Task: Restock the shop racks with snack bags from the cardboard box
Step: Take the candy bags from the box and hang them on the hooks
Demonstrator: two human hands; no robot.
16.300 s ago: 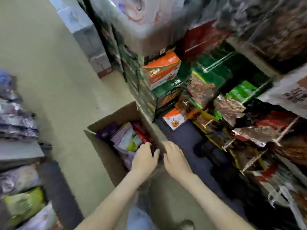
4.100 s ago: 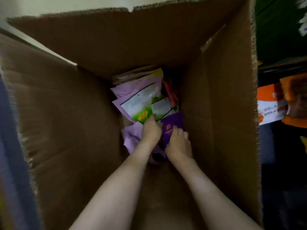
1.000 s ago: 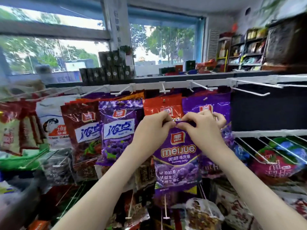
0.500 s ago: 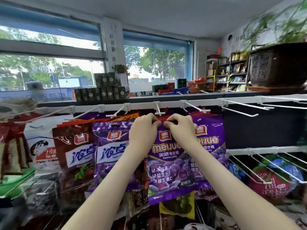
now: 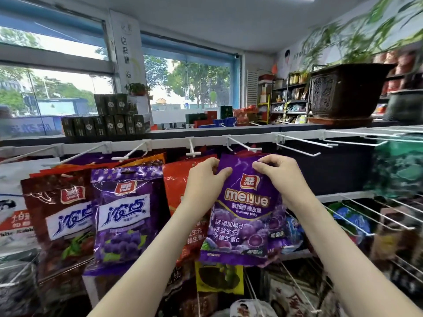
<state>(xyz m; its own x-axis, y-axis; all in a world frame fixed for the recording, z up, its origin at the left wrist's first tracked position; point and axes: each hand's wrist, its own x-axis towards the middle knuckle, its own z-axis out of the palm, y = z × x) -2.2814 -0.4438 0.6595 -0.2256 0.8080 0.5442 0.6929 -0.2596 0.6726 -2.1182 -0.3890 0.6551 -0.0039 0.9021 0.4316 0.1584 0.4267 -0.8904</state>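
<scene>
Purple "meijue" gummy bag (image 5: 245, 209), upright, top edge just below a white rack hook (image 5: 243, 146)

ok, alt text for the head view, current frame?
Both hands, left and right, pinch the top corners of a purple Meijue gummy jelly bag, holding it at the tip of a white peg hook on a shop rack. To its left hang an orange bag, a purple grape bag and a dark red bag.

Bag (image 5: 245, 209) sitting just below a hook (image 5: 243, 146)
Left hand (image 5: 203, 179) and right hand (image 5: 281, 177) are flanking its top; packs (image 5: 124, 216) are hanging leftward.
</scene>
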